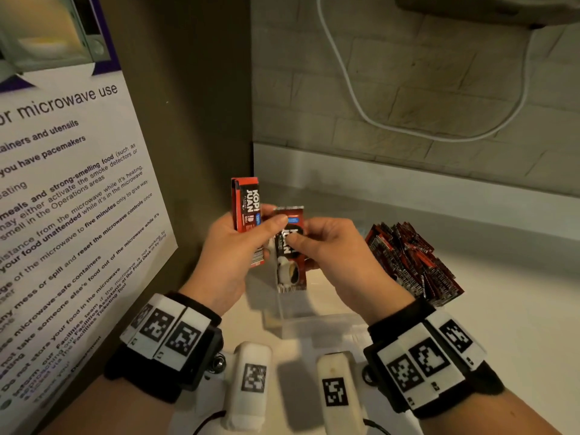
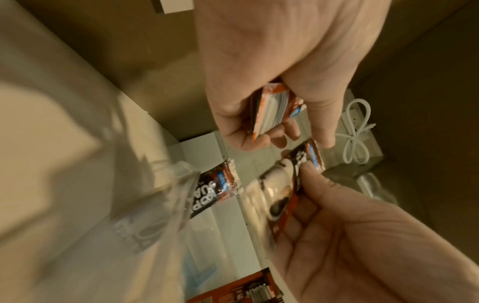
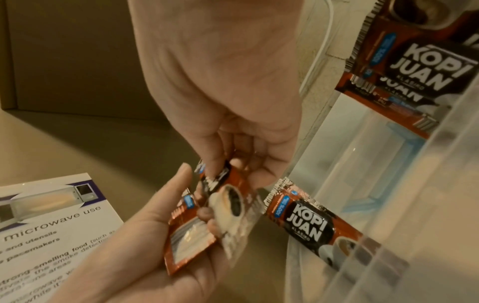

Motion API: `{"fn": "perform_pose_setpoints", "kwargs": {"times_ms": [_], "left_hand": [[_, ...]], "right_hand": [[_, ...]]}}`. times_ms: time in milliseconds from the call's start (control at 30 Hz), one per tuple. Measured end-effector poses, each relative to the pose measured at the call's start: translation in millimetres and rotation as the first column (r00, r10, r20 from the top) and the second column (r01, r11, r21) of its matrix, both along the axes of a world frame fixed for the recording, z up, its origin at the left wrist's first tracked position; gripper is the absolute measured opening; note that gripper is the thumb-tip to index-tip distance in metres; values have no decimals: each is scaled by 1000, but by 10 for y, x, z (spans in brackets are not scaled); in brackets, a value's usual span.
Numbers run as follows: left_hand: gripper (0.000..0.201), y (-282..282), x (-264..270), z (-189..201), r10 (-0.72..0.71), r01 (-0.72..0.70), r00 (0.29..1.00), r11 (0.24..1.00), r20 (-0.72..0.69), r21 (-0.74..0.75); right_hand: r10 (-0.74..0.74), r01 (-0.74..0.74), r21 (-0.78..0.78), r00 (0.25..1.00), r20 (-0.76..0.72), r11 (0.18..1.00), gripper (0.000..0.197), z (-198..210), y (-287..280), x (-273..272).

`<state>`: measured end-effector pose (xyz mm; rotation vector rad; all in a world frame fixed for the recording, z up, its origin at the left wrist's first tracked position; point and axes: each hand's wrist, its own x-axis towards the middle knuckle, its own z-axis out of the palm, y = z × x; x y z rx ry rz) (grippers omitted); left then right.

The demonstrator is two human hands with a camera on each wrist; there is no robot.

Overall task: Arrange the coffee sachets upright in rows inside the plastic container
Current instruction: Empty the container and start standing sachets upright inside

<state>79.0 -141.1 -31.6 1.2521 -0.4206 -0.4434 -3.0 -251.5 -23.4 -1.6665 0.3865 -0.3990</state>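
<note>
While both hands work above the plastic container [image 1: 317, 321], the left hand [image 1: 230, 249] grips a small stack of coffee sachets [image 1: 246, 215] upright, thumb across the front, fingers curled behind. Right hand [image 1: 337, 249] pinches 1 single sachet [image 1: 290, 262] near its top, thumb on the front, sachet hanging vertical just right of the stack and over the container's opening.

Container: clear plastic, sits on the countertop [image 1: 502, 309] directly below the hands. Right wrist view shows 1 sachet already inside [image 3: 311, 223] leaning against the near clear wall, label facing out. Can't tell how many more are in there; reflections in the plastic confuse it.

Loose pile of sachets [image 1: 411, 262] lies on the counter to the right of the container, well apart from the hands, red and black packs fanned out and overlapping.

Surface: pale, smooth countertop, with a raised pale ledge along the back. Back wall [image 1: 408, 89] is grey brick-pattern tile. White cable [image 1: 354, 98] droops in a loop down that wall from above. Left side is a plain brown panel [image 1: 194, 105] forming the corner, with a microwave-use notice [image 1: 72, 189] stuck on it. Dim, warm lighting.

Both wrists carry black straps with white marker blocks.
</note>
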Motion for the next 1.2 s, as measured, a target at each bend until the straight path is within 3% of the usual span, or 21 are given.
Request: {"fn": "perform_pose_setpoints", "kwargs": {"times_ms": [267,367,500,667,867,1033,1133,1200], "left_hand": [[6,-113,-24,-5,63,-63,997,998,-37,1],[12,-109,15,-68,136,-131,985,990,-110,49],[20,-68,67,-182,194,-170,955,978,-224,123],[25,-72,-55,-234,122,-94,944,990,-308,103],[21,-87,-188,-200,-49,66,949,997,-311,45],[17,-113,-216,-175,-71,97,944,993,-323,65],[17,-126,-218,-177,-74,102,940,993,-332,66],[18,-139,-215,-184,-70,95,940,994,-334,60]], "right_hand": [[-44,38,-68,994,-96,997,3,4,-86,-37],[-164,149,-100,974,-156,984,14,-113,-180,-64],[-265,234,-143,928,-264,962,15,-335,-256,-35],[-270,230,-153,900,-341,961,25,-502,-234,119],[-344,234,-324,874,-343,917,33,-536,-192,236],[-368,204,-437,868,-333,876,18,-552,-145,248],[-327,87,-520,860,-391,850,23,-530,-118,237],[-264,-23,-557,864,-429,830,16,-527,-78,241]]}}
